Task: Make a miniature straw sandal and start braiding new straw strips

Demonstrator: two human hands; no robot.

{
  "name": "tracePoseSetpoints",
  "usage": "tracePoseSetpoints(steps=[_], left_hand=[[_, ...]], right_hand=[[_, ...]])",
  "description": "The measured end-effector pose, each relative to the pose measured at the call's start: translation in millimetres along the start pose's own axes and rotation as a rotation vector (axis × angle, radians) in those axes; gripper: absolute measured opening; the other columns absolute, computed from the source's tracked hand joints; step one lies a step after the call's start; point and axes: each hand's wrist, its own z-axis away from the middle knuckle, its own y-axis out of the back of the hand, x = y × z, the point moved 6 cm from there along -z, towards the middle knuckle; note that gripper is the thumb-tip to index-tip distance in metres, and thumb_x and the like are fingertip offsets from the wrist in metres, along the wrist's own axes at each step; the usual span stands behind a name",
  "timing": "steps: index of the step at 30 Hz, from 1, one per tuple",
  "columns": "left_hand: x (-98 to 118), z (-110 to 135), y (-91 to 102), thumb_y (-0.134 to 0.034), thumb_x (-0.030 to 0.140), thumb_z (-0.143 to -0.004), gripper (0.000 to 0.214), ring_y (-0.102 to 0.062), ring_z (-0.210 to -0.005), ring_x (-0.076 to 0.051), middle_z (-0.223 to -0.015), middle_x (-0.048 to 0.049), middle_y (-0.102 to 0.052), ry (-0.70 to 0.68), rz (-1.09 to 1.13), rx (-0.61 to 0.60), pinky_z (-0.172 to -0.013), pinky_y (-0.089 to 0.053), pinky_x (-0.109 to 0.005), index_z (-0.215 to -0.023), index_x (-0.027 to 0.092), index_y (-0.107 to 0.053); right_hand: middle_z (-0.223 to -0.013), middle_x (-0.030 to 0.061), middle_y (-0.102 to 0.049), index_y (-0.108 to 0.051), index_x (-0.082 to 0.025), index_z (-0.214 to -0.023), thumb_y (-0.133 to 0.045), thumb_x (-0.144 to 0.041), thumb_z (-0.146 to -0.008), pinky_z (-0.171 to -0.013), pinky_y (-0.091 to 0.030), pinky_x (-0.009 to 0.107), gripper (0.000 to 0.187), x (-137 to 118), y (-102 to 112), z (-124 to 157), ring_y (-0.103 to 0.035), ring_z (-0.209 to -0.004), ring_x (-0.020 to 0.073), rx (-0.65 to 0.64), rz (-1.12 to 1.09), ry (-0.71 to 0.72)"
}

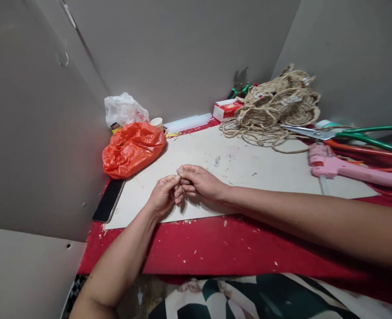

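My left hand (165, 193) and my right hand (199, 180) meet above the front part of a white board (249, 164). Thumb and fingers of each are pinched together, with the fingertips touching those of the other hand. Whatever lies between them, if anything, is too small or hidden to make out. Left of my left hand, a dark phone (108, 201) lies at the board's edge. An orange plastic bag (132, 148) sits crumpled behind the phone.
Coiled twine (278, 104) is heaped at the back right, beside a small red-and-white box (227, 110). Green-handled pruners (239, 86) lean on the wall. Large scissors (328, 133) and a pink glue gun (345, 167) lie right. Glue sticks (189, 122) and a paper cup (156, 122) stand behind.
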Motion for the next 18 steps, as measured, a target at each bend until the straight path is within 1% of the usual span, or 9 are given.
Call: tracePoseSetpoints(steps=[3, 6, 9, 11, 13, 15, 16, 17, 18], left_hand=[[6, 2, 6.7, -0.075, 0.046, -0.070, 0.042, -0.041, -0.033, -0.006, -0.043, 0.0067, -0.045, 0.035, 0.022, -0.005, -0.036, -0.034, -0.019, -0.062, 0.018, -0.046], [12, 3, 15.9, -0.079, 0.045, -0.067, 0.042, -0.046, -0.036, -0.007, -0.046, 0.0053, -0.049, 0.031, 0.011, 0.006, -0.037, -0.035, -0.019, -0.061, 0.018, -0.046], [17, 0, 24.2, -0.080, 0.041, -0.066, 0.041, -0.051, -0.042, -0.008, -0.053, 0.0036, -0.055, 0.010, -0.014, 0.032, -0.039, -0.037, -0.018, -0.062, 0.017, -0.047], [18, -4, 27.8, -0.081, 0.039, -0.065, 0.038, -0.054, -0.046, -0.007, -0.060, 0.0022, -0.060, -0.008, -0.030, 0.049, -0.041, -0.039, -0.018, -0.065, 0.017, -0.049], [19, -8, 29.9, -0.081, 0.037, -0.064, 0.037, -0.054, -0.048, -0.007, -0.064, 0.0014, -0.062, -0.023, -0.035, 0.061, -0.043, -0.041, -0.017, -0.067, 0.016, -0.050], [18, -10, 31.1, -0.080, 0.035, -0.064, 0.035, -0.054, -0.049, -0.007, -0.066, 0.0013, -0.063, -0.034, -0.031, 0.069, -0.045, -0.041, -0.017, -0.069, 0.017, -0.050], [18, -11, 31.6, -0.079, 0.034, -0.065, 0.034, -0.055, -0.050, -0.007, -0.066, 0.0012, -0.063, -0.039, -0.028, 0.072, -0.045, -0.042, -0.018, -0.069, 0.017, -0.050], [18, -11, 32.2, -0.078, 0.033, -0.065, 0.033, -0.056, -0.051, -0.007, -0.067, 0.0010, -0.064, -0.043, -0.023, 0.075, -0.046, -0.043, -0.018, -0.070, 0.017, -0.050], [17, -12, 32.8, -0.077, 0.033, -0.066, 0.032, -0.057, -0.052, -0.008, -0.069, 0.0005, -0.064, -0.048, -0.019, 0.078, -0.047, -0.043, -0.018, -0.071, 0.017, -0.050]], right_hand=[[-0.052, -0.0100, -0.030, -0.039, -0.018, -0.069, -0.060, -0.027, -0.084, -0.036, -0.018, 0.013, 0.028, -6, -8, -1, -0.021, -0.038, 0.0018, -0.063, -0.061, -0.077], [-0.053, -0.0094, -0.026, -0.031, -0.018, -0.063, -0.048, -0.019, -0.089, -0.036, -0.017, 0.013, 0.031, -26, -11, 0, -0.016, -0.038, 0.0014, -0.077, -0.220, -0.163], [-0.051, -0.0096, -0.023, -0.029, -0.018, -0.061, -0.039, -0.020, -0.095, -0.035, -0.017, 0.013, 0.035, -52, -8, 4, -0.013, -0.037, 0.0022, -0.032, -0.299, -0.112], [-0.048, -0.0101, -0.023, -0.029, -0.018, -0.059, -0.043, -0.028, -0.096, -0.036, -0.019, 0.014, 0.041, -58, -11, 12, -0.015, -0.036, 0.0024, -0.032, -0.225, -0.036], [-0.044, -0.0102, -0.026, -0.031, -0.018, -0.056, -0.053, -0.038, -0.092, -0.036, -0.021, 0.015, 0.046, -46, -24, 25, -0.020, -0.034, 0.0023, -0.090, -0.063, 0.005], [-0.041, -0.0084, -0.033, -0.038, -0.017, -0.054, -0.058, -0.043, -0.088, -0.035, -0.023, 0.016, 0.047, -19, -44, 42, -0.029, -0.032, 0.0035, -0.209, 0.179, -0.015], [-0.041, -0.0063, -0.040, -0.043, -0.016, -0.053, -0.060, -0.041, -0.087, -0.038, -0.029, 0.016, 0.045, -3, -57, 52, -0.037, -0.034, 0.0047, -0.313, 0.336, -0.047], [-0.045, -0.0039, -0.047, -0.049, -0.015, -0.056, -0.063, -0.037, -0.084, -0.042, -0.035, 0.017, 0.039, 14, -70, 63, -0.045, -0.039, 0.0063, -0.464, 0.492, -0.085], [-0.054, -0.0012, -0.056, -0.056, -0.014, -0.065, -0.067, -0.031, -0.082, -0.049, -0.041, 0.018, 0.026, 26, -82, 73, -0.054, -0.048, 0.0087, -0.598, 0.639, -0.062]])
